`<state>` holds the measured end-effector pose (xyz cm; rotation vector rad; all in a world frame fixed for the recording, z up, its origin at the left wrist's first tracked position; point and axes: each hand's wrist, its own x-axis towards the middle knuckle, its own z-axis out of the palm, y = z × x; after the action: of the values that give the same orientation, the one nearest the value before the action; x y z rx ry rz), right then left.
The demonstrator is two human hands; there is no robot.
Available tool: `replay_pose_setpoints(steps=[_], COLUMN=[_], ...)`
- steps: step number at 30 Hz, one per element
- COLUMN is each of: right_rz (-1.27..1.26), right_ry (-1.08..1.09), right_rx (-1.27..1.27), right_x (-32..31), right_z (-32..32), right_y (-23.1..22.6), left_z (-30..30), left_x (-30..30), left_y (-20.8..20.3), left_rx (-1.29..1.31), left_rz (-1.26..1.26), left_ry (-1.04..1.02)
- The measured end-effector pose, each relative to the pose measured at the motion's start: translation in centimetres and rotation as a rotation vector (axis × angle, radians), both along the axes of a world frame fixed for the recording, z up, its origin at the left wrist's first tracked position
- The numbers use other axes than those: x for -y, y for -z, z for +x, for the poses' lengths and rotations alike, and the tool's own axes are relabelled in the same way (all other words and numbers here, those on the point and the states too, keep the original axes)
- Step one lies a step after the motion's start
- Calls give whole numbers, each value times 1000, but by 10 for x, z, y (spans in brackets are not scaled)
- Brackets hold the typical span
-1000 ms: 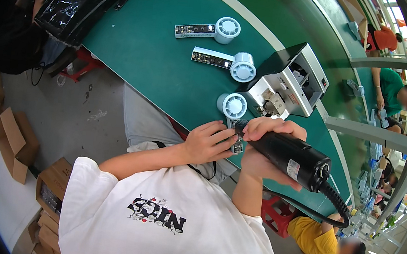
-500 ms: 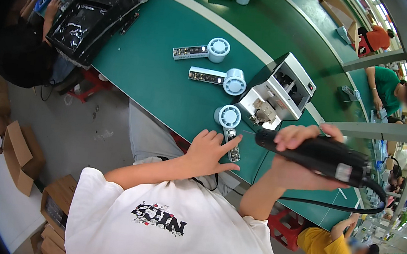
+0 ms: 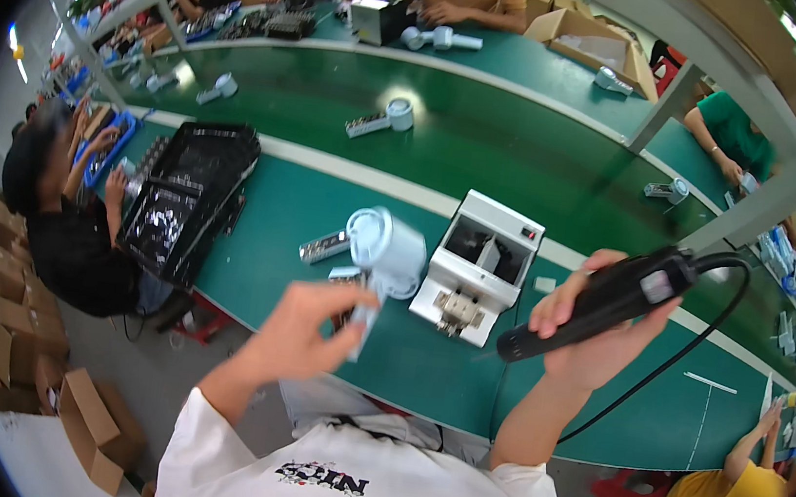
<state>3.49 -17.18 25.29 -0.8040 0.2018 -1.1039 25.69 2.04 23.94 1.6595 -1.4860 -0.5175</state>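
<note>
a: two things are held up at once. on the left, a pale handheld fan (image 3: 386, 247) has been lifted off the green bench (image 3: 423, 369); half a second ago it lay flat there with the left hand (image 3: 305, 331) spread over it. now that hand is closed round the fan's handle, and the round head is raised well clear of the bench.

b: and what is meant by that?

a: it is judged that work with the tool on this piece is over for the moment, since the tool has been drawn away to the right as well.

b: what is held on the right?

a: a black electric screwdriver (image 3: 598, 301) is gripped in the right hand (image 3: 594, 340), fingers wrapped round its body, tip pointing down and left, its cable (image 3: 692, 341) looping off to the right. it is apart from the fan.

b: what containers are seen?

a: far left, a black tray (image 3: 190, 197) is set on the bench edge; small pale parts can be made out in it, but their kind cannot be told. between the two hands, a white box machine (image 3: 478, 277) stands with its top open; a dark hollow is seen inside, and its contents cannot be made out. a second fan (image 3: 325, 246) lies flat just left of the raised one.
</note>
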Motion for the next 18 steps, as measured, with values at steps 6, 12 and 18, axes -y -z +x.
replay_pose_setpoints(steps=[6, 12, 18], right_rz=[36, 21, 100], right_ry=[-25, -128, -293], right_rx=[-148, -201, -269], right_x=[11, 11, 22], right_z=[1, 12, 35], right_y=[8, 25, 43], left_z=[76, 81, 69], left_x=[226, 381, 390], left_y=[35, 151, 146], left_rx=[466, 642, 535], left_rz=[66, -10, -105], left_ry=[86, 22, 93])
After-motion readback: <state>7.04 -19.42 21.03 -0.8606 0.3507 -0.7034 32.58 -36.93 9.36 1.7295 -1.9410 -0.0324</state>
